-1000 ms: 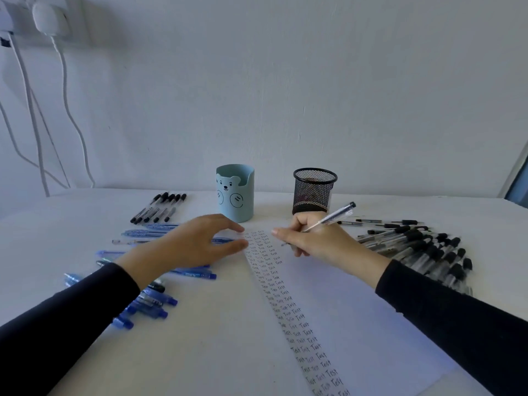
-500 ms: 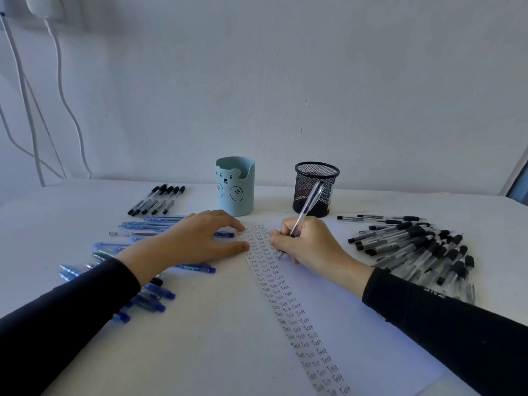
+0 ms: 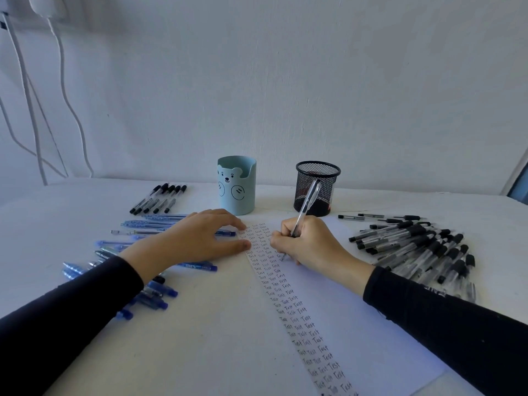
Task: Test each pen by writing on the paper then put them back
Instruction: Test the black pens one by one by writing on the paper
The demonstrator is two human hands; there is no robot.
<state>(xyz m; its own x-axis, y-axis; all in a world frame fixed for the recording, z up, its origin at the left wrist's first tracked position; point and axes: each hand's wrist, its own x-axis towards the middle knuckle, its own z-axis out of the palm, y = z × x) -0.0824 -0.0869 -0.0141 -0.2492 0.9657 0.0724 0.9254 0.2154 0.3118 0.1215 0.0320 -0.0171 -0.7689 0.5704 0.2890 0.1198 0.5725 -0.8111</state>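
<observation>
A white sheet of paper (image 3: 337, 318) lies on the table, with columns of the word "Test" running down its left side. My right hand (image 3: 311, 241) grips a clear pen (image 3: 307, 205) upright, its tip down on the paper beside the top rows of writing. My left hand (image 3: 197, 238) rests with spread fingers on the paper's left edge, over some blue pens. A heap of black-capped clear pens (image 3: 420, 250) lies to the right. Blue pens (image 3: 143, 284) lie scattered to the left.
A light blue bear cup (image 3: 236, 185) and a black mesh cup (image 3: 317, 188) stand at the back near the wall. A row of black pens (image 3: 160, 198) lies at the back left. White cables (image 3: 65, 104) hang down the wall on the left.
My right hand swung the pen from slanting rightward to upright, set its tip on the paper, and has moved slightly down the page. My left hand stayed on the paper's edge.
</observation>
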